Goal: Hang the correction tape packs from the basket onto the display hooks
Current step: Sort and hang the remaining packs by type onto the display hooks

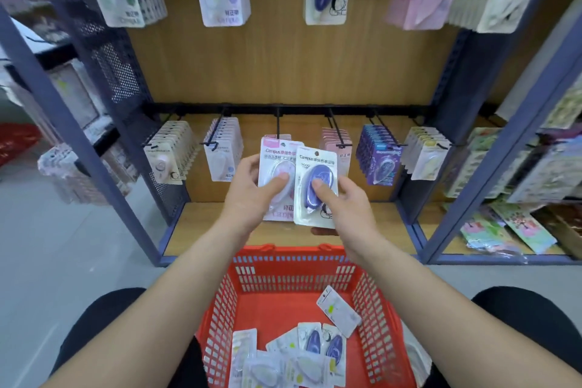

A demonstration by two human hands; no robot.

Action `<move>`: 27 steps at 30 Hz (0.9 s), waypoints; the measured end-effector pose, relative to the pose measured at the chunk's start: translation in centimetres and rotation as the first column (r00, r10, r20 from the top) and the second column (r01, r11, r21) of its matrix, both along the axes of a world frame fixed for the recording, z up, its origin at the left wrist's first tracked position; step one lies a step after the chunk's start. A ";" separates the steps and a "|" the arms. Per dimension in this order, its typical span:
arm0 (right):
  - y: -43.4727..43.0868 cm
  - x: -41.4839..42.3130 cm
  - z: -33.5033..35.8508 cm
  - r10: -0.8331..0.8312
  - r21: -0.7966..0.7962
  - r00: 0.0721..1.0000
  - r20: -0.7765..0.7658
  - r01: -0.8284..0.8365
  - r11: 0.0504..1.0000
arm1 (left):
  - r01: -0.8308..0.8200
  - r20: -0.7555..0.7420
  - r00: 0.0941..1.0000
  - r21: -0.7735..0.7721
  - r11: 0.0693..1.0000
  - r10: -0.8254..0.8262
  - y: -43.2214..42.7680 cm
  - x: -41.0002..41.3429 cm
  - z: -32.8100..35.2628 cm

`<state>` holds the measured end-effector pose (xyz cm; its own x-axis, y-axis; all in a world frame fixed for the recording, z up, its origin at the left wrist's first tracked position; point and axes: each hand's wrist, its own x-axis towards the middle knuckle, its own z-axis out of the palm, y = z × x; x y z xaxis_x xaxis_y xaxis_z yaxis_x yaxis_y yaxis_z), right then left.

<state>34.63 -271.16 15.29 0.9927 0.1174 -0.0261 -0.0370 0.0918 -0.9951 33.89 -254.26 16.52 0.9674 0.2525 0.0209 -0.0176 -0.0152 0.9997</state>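
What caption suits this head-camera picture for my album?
Over a red plastic basket, left hand holds a pink correction tape pack, right hand a purple pack.

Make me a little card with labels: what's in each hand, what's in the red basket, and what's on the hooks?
Left hand: holds a pink pack of correction tape
Right hand: holds a purple pack
Red basket: several loose packs lie inside
Display hooks: rows of packs hang on them
Hands' place: raised above the basket, in front of the lower hooks
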 end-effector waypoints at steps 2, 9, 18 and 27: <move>0.9 1.2 0.7 -0.035 -0.028 0.999 0.001 0.035 0.999 | -0.022 0.004 1.000 -0.055 0.998 0.022 0.5 1.1 0.2; 4.6 5.6 2.7 -0.065 -0.021 0.998 -0.011 0.064 0.998 | -0.070 0.086 0.993 -0.127 0.989 0.081 2.3 5.7 1.1; 5.1 12.2 11.6 -0.174 0.069 0.939 0.296 0.161 0.985 | -0.044 0.280 0.954 -0.216 0.976 0.105 6.7 8.3 7.2; 2.8 18.6 21.2 -0.324 -0.037 0.744 0.584 0.424 0.905 | -0.006 0.308 0.949 -0.180 0.984 0.062 6.4 8.0 8.4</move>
<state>53.25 -268.35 36.51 0.8020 -0.2229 0.5543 0.5253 -0.1788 -0.8319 41.87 -247.83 24.88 0.9105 0.3117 0.2718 -0.3303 0.1526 0.9314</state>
